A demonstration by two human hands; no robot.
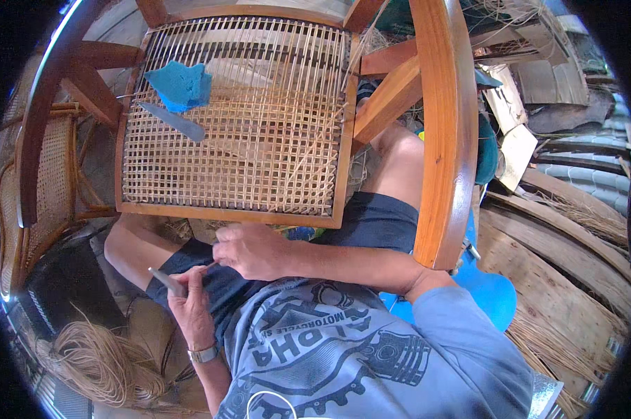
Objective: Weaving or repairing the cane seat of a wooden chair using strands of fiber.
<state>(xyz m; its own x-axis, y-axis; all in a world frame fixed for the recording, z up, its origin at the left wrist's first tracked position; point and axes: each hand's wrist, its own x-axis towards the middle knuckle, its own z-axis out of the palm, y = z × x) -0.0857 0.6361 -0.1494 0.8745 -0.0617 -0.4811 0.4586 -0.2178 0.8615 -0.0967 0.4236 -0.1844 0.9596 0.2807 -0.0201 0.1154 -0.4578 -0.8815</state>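
Note:
My left hand (193,304) is closed around a slim pale-grey tool (165,280) at my lap. Just above it and to the right, my right hand (249,251) is closed; a thin piece seems to run from it toward the left hand, too small to name. Above both hands is a wooden chair seat frame (232,218) with partly woven cane (260,153). On the cane lie a folded blue cloth or sponge (179,82) and a flat grey blade-like tool (186,127) beneath it.
The chair's wooden armrest (441,140) rises at right. A cane chair (47,188) stands at left, a coil of cane strands (106,363) lies lower left. Wooden boards (553,258) fill the right side, beside a blue plastic seat (493,293) under me.

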